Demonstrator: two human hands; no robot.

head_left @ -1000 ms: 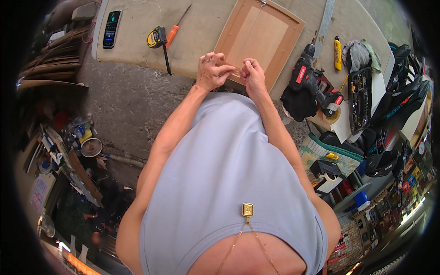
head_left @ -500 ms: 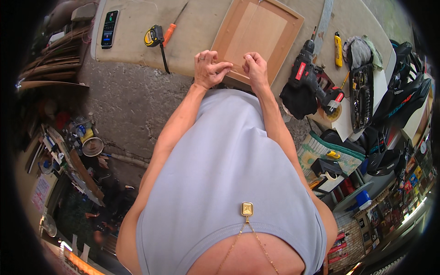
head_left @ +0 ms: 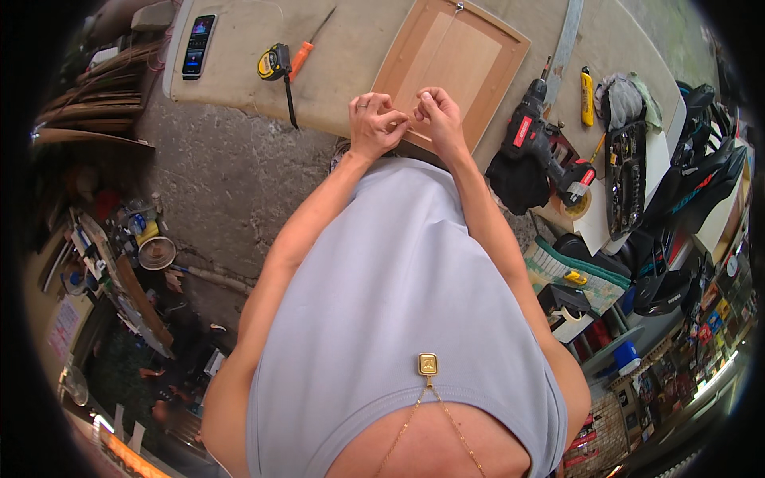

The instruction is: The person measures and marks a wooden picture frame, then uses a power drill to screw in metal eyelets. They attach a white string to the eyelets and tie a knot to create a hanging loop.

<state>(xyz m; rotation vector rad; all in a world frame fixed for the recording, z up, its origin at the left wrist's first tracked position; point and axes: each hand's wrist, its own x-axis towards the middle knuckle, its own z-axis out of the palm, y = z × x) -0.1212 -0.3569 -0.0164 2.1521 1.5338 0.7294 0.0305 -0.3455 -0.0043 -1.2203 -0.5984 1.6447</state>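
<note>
Both hands meet over the near edge of a wooden frame point(head_left: 498, 76) with a flat wood panel, lying on the table. My left hand point(head_left: 374, 126) is closed in a pinch, thumb against fingertips, a ring on one finger. Close by on its right, my right hand point(head_left: 441, 119) pinches too, its fingers curled. A very thin strand, perhaps string or wire, seems to pass between the fingertips; its ends are hidden. A small metal hook point(head_left: 460, 7) sits at the frame's far edge, and a fine line runs from it down the panel toward my hands.
Left on the table point(head_left: 239, 32) are a phone point(head_left: 198, 48), a tape measure point(head_left: 273, 62) and an orange-handled screwdriver point(head_left: 301, 60). Right of the frame lie a cordless drill point(head_left: 527, 119), a metal straightedge point(head_left: 567, 40), a yellow utility knife point(head_left: 587, 95) and a black bit case point(head_left: 627, 179).
My hands have drawn slightly closer together and shifted a little, both still pinching over the frame's near edge. The view has tilted slightly; the table's things have not otherwise moved.
</note>
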